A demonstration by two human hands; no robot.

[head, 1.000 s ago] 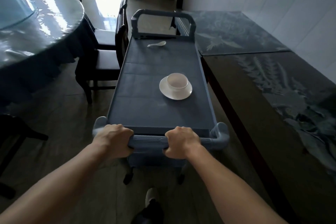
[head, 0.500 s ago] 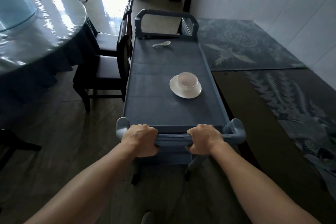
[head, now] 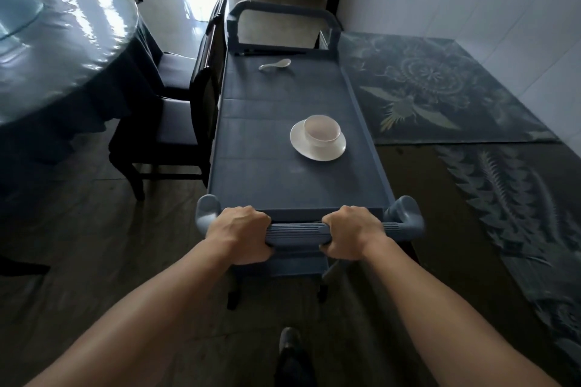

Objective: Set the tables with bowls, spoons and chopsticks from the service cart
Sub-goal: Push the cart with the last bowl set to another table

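A round desk [head: 66, 41] draped in glossy blue is seen at left and a patterned dark desk [head: 509, 195] at right. Between them stands the blue service cart [head: 267, 173], flanked on its left by two dark chairs [head: 201, 97]. Its ribbed near handle [head: 297, 229] is gripped by the left hand [head: 240, 234] and right hand [head: 350, 232], fingers curled fully round it. On the cart top a white saucer [head: 314, 151] carries a bowl [head: 321, 130]. A white spoon [head: 275, 64] and dark chopsticks [head: 270, 53] are laid at the far end.

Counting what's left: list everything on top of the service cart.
On the cart top: a white bowl on a plate, plus a spoon and dark chopsticks at the far end. The bowl covers the plate's middle; anything below the top is hidden.
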